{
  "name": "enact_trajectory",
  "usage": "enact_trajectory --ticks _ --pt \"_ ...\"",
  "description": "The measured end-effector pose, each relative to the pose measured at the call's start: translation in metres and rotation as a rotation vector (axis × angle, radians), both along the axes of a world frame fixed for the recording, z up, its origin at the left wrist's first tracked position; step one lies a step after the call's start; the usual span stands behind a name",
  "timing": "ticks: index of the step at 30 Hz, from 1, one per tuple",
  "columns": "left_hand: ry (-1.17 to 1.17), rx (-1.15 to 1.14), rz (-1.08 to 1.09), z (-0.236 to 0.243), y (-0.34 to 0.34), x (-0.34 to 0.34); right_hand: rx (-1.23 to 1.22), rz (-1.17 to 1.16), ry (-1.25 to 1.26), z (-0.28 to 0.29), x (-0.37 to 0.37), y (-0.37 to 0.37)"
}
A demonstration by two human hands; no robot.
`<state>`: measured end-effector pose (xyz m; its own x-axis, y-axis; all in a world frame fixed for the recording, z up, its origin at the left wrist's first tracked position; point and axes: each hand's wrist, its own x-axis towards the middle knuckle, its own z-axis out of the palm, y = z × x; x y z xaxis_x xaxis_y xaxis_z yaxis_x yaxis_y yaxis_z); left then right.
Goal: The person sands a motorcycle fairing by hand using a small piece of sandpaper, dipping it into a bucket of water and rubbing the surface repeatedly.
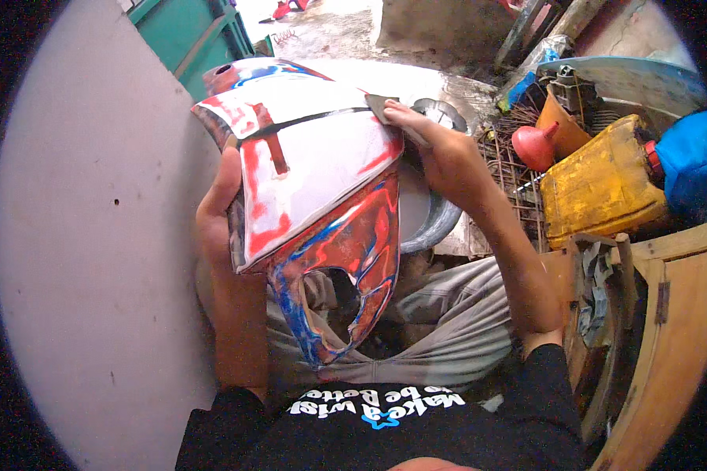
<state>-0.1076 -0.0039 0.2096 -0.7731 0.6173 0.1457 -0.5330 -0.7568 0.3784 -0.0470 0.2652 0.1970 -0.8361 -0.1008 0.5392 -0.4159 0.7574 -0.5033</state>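
A motorcycle body panel (pixel 314 177), patched in white, red and blue, is held up above my lap. Its lower part has a large opening, and a dark seam crosses its upper half. Along the left edge, my left hand (pixel 218 206) grips the panel, thumb on the near face and other fingers hidden behind. At the upper right edge, my right hand (pixel 446 153) pinches a folded grey-brown piece of sandpaper (pixel 380 107) that touches the white surface. Part of the sandpaper is covered by the fingers.
A pale wall (pixel 94 204) rises close on my left, with a green metal door (pixel 192 39) beyond. To the right are a yellow jerrycan (pixel 601 184), a red funnel (pixel 536 146), a blue bag (pixel 693 157) and a metal grid (pixel 518 169). Wooden furniture (pixel 687 302) stands near my right elbow.
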Motion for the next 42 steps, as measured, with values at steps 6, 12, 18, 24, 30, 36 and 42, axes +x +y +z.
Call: enact_trajectory --ticks 6,12,18,24,30,36,42 --pt "0.004 -0.082 -0.038 0.0 -0.001 -0.001 0.118 0.15 0.127 -0.003 0.004 -0.004" --pt "0.052 -0.027 -0.013 0.004 -0.005 -0.001 0.097 0.309 0.239 0.011 0.017 -0.041" --pt "0.045 -0.065 0.002 -0.003 -0.001 -0.004 0.128 0.147 0.275 -0.007 0.005 -0.027" --pt "-0.001 -0.016 -0.014 0.008 0.001 0.006 -0.035 -0.008 -0.055 -0.001 -0.001 0.01" --pt "-0.009 -0.04 -0.007 0.0 -0.001 0.001 0.109 0.232 0.217 0.001 0.011 -0.013" --pt "0.067 -0.082 0.024 -0.011 -0.013 -0.009 0.163 0.324 0.214 0.023 0.033 -0.045" --pt "0.013 -0.037 0.039 -0.004 -0.003 -0.003 0.114 0.103 0.21 -0.008 0.01 -0.004"
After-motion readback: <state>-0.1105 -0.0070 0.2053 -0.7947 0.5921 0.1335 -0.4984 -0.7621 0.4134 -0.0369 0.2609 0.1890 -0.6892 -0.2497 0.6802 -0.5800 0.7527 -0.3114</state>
